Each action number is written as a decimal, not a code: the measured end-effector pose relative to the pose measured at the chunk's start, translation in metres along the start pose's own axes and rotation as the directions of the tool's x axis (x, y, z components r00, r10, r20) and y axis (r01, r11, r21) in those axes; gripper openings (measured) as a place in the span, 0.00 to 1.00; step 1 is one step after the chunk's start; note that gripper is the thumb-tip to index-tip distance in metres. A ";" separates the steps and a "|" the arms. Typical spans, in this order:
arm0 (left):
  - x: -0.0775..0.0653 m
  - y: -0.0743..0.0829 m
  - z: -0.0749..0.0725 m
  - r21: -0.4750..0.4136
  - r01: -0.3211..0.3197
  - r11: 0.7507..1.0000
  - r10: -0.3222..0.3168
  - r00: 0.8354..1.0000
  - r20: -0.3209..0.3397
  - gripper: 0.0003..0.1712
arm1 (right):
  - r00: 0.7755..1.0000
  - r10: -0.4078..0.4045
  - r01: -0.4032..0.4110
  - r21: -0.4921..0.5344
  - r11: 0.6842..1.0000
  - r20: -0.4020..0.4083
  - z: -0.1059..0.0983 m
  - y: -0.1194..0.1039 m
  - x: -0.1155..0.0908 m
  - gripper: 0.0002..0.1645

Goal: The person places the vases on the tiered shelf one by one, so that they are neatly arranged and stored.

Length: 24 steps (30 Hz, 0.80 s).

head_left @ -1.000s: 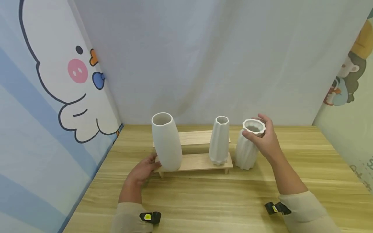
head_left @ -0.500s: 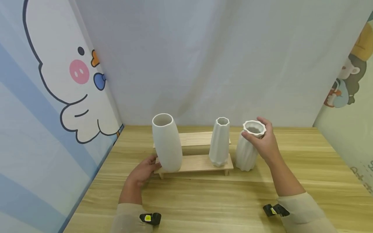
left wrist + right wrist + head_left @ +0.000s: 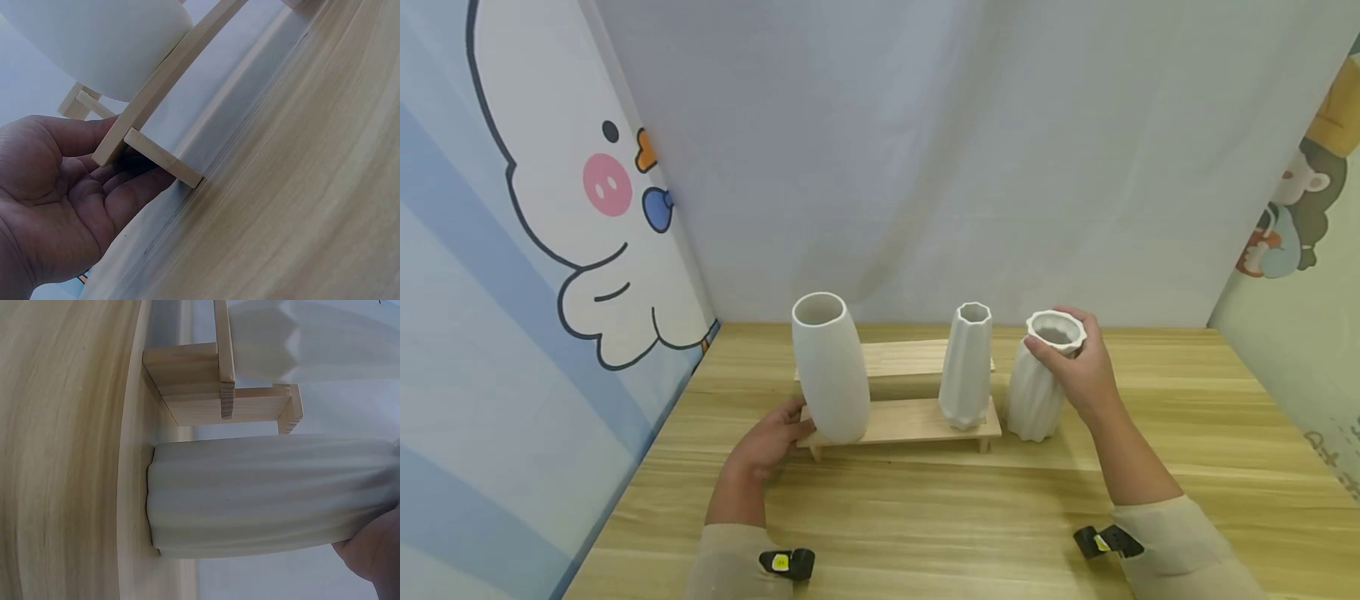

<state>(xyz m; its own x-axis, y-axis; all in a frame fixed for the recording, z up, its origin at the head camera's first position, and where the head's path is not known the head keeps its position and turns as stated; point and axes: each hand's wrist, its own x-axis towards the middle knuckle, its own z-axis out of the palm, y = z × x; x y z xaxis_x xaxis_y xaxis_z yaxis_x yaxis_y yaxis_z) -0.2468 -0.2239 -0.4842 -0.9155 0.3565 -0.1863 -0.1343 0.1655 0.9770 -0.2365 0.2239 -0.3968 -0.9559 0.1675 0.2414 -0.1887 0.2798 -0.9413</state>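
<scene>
My left hand [image 3: 772, 437] pinches the left end of a low two-step wooden stand [image 3: 898, 419], thumb on top and fingers beneath, as the left wrist view shows. On the lower step, by that hand, stands a tall smooth white vase [image 3: 831, 375]. A slim fluted white vase [image 3: 966, 367] occupies the step's right end. To the right of the stand, a wider fluted white vase [image 3: 1034, 396] rests upright on the table. My right hand [image 3: 1084, 367] grips it just under its scalloped rim, thumb in front; the other fingers are partly hidden behind the neck.
The wood-grain table [image 3: 925, 517] extends in front of the stand. Behind it hangs a pale grey curtain [image 3: 970, 167]. Panels with cartoon prints, one showing a white bird [image 3: 550, 75], flank the left and right sides.
The right hand's raised fingers have drawn in closer around the wide fluted vase's neck. The left hand, stand and vases stay in place; the head view has shifted slightly.
</scene>
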 end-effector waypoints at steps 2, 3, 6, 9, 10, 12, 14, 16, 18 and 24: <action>0.000 -0.001 0.000 0.007 -0.006 1.000 0.006 1.000 0.007 0.32 | 1.000 -0.002 0.002 -0.002 1.000 0.000 0.001 0.001 0.000 0.43; 0.001 -0.001 0.000 0.010 -0.012 1.000 0.012 1.000 0.013 0.32 | 1.000 -0.002 0.002 -0.002 1.000 -0.002 0.001 0.001 0.001 0.43; 0.001 -0.001 0.001 0.006 -0.004 1.000 0.004 1.000 0.000 0.32 | 1.000 -0.004 0.004 -0.013 1.000 -0.006 0.000 0.002 0.001 0.43; 0.001 -0.001 0.002 0.003 -0.006 1.000 0.006 1.000 -0.004 0.32 | 1.000 0.001 -0.001 -0.030 1.000 -0.014 0.000 0.003 0.002 0.43; 0.001 -0.001 0.002 -0.002 -0.005 1.000 0.005 1.000 -0.008 0.31 | 1.000 0.001 -0.002 -0.040 0.999 -0.015 0.000 0.003 0.002 0.43; 0.001 -0.001 0.002 -0.005 -0.008 1.000 0.008 1.000 -0.006 0.31 | 1.000 0.001 -0.002 -0.053 0.999 -0.018 0.000 0.004 0.002 0.43; 0.002 -0.001 0.002 -0.008 -0.007 1.000 0.007 1.000 -0.011 0.31 | 1.000 -0.006 0.004 -0.064 0.998 -0.018 0.000 0.005 0.003 0.43; 0.002 -0.001 0.002 -0.013 -0.006 1.000 0.006 1.000 -0.014 0.30 | 1.000 -0.010 0.009 -0.065 0.998 -0.017 0.000 0.005 0.004 0.43; 0.002 -0.002 0.002 -0.003 -0.007 1.000 0.007 1.000 -0.018 0.30 | 1.000 -0.011 0.010 -0.060 0.998 -0.016 0.001 0.005 0.005 0.44; 0.002 -0.002 0.002 0.010 0.001 1.000 -0.001 1.000 -0.026 0.31 | 1.000 -0.017 0.016 -0.068 0.998 -0.016 0.000 -0.001 0.005 0.43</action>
<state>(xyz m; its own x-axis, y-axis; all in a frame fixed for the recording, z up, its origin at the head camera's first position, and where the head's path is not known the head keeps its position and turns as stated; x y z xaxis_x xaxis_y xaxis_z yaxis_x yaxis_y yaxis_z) -0.2477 -0.2213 -0.4863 -0.9251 0.3321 -0.1843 -0.1314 0.1755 0.9757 -0.2412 0.2241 -0.3947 -0.9486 0.1781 0.2616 -0.1886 0.3457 -0.9192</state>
